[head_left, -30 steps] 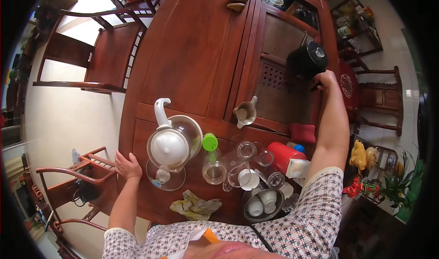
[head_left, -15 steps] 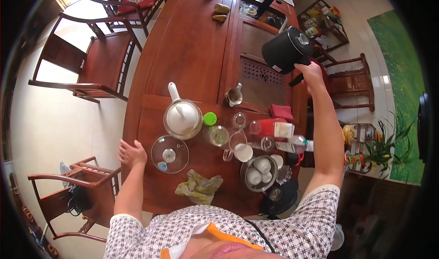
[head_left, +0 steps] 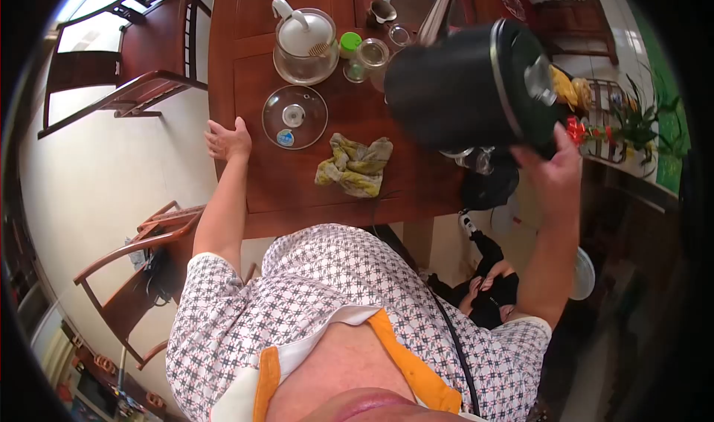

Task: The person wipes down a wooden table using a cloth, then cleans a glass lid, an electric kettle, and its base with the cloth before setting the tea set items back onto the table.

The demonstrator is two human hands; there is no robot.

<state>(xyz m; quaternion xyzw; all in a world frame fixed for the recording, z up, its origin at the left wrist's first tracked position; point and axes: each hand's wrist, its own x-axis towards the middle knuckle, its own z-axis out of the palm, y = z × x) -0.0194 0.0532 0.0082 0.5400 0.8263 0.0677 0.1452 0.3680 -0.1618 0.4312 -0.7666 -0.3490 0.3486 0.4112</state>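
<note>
My right hand (head_left: 552, 167) grips a large black kettle (head_left: 461, 87) by its handle side; the kettle is held up over the right of the table, close to the camera, its lid end facing right. At the table's left edge my left hand (head_left: 229, 139) rests with fingers apart, holding nothing. Nearest to it is a glass lid (head_left: 294, 118) lying on the table. Behind that stands a glass pot (head_left: 306, 65) with a white lidded vessel (head_left: 306, 33) in its top. A crumpled yellow-grey cloth (head_left: 354, 164) lies near the front edge.
A green-capped item (head_left: 349, 42), glass jars (head_left: 372, 52) and a metal pitcher (head_left: 382, 10) stand behind on the table (head_left: 260, 187). Wooden chairs (head_left: 152, 50) flank it. A person in black (head_left: 487, 292) is low at the right front. The kettle hides other tableware.
The black kettle in my right hand has come from the far right of the table toward me and looks much larger. The view has tilted down. My left hand stays by the left edge.
</note>
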